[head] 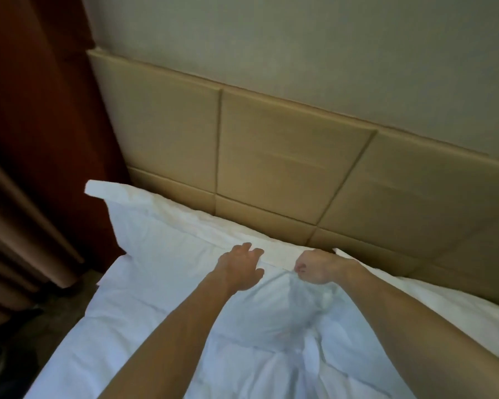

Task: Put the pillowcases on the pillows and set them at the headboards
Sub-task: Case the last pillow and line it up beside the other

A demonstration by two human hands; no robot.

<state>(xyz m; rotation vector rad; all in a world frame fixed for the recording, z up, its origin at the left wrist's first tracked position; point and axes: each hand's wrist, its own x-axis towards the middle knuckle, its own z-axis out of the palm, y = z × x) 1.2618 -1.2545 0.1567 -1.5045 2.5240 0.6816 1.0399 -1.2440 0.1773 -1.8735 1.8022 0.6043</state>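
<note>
A white pillow in its pillowcase [162, 234] lies along the foot of the tan padded headboard [285, 156], its flat border sticking out at the upper left. My left hand [241, 267] rests flat on the pillow's top near its border, fingers spread. My right hand [314, 266] is curled at the pillow's right end and pinches the case's fabric, which puckers beneath it. A second white pillow edge [366, 267] shows just right of that hand against the headboard.
A white duvet [133, 326] covers the bed below the pillow. Dark red curtain [41, 110] and brown drapes [18, 226] hang at the left, with dark floor [41, 321] beside the bed. A grey wall [300, 38] rises above the headboard.
</note>
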